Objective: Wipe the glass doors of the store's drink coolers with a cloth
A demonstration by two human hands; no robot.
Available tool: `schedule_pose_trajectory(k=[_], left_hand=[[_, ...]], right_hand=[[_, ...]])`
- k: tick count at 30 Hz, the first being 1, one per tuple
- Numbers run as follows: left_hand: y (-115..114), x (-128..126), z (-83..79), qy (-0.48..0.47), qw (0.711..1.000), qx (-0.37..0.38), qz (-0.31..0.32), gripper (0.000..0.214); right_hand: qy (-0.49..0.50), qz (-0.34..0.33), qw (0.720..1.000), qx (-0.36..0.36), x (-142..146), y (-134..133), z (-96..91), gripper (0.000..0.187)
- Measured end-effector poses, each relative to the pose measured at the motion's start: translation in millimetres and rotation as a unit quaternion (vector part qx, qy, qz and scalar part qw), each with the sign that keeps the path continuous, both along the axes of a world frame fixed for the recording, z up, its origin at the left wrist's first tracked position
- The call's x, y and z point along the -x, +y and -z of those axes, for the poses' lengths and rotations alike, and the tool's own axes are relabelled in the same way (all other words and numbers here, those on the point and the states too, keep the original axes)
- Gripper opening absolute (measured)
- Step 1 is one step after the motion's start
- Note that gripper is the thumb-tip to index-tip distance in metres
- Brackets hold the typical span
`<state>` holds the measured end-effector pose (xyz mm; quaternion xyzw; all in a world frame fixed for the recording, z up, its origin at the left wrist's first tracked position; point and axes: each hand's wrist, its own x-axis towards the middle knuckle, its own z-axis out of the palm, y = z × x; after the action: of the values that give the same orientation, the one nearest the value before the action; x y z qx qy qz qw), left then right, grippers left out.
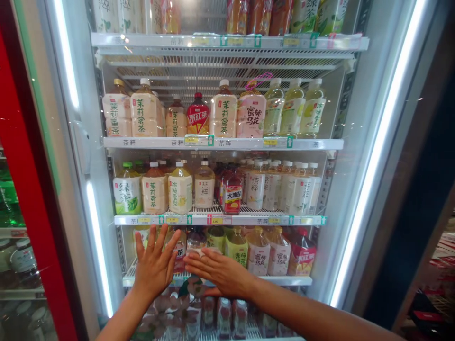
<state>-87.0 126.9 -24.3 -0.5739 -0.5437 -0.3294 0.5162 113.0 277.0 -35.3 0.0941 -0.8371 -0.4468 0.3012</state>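
Note:
My left hand (156, 260) is raised with its fingers spread and holds nothing. To its right, my right hand (216, 270) stretches out flat, fingers extended to the left and thumb apart below; nothing shows in it. Both hands are in front of the lower shelf of a drinks cooler, and partly hide its bottles. Nearest above my right hand stands a yellow-green bottle (236, 248). Beside it are pale pink bottles (258, 253) and a red-labelled bottle (302, 255). Whether either hand touches anything is not clear.
Above the hands runs a shelf edge (220, 219) with price tags, bearing several tea bottles such as a green-capped bottle (127, 192). Higher shelves hold more bottles. Bright light strips (380, 151) line both sides of the cooler. A red frame (26, 166) stands at left.

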Motion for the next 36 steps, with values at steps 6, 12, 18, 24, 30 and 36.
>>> schedule_pose_trajectory(k=[6,12,18,24,30,36], left_hand=[[-9,23,-40.4,0.035,0.999,-0.023,-0.023,0.074],[-19,44,-54.9,0.023,0.999,-0.029,-0.023,0.073],[-26,56,-66.1,0.031,0.999,-0.019,-0.021,0.071],[-26,60,-85.5,0.035,0.998,-0.039,-0.017,0.072],[-22,57,-90.1,0.033,0.999,-0.043,-0.002,0.071],[-9,44,-100.3,0.047,0.998,-0.041,0.004,0.069]], right_hand=[[0.137,0.045,0.982,0.125,24,-7,-151.2,0.094],[0.008,-0.008,0.999,-0.03,39,-15,-84.8,0.099],[-0.06,-0.028,0.992,-0.103,48,-11,-107.2,0.092],[0.113,0.002,0.993,0.046,62,-14,-240.9,0.096],[-0.109,-0.04,0.988,-0.097,47,-14,-145.7,0.096],[-0.046,0.002,0.998,-0.047,16,11,-217.3,0.093]])
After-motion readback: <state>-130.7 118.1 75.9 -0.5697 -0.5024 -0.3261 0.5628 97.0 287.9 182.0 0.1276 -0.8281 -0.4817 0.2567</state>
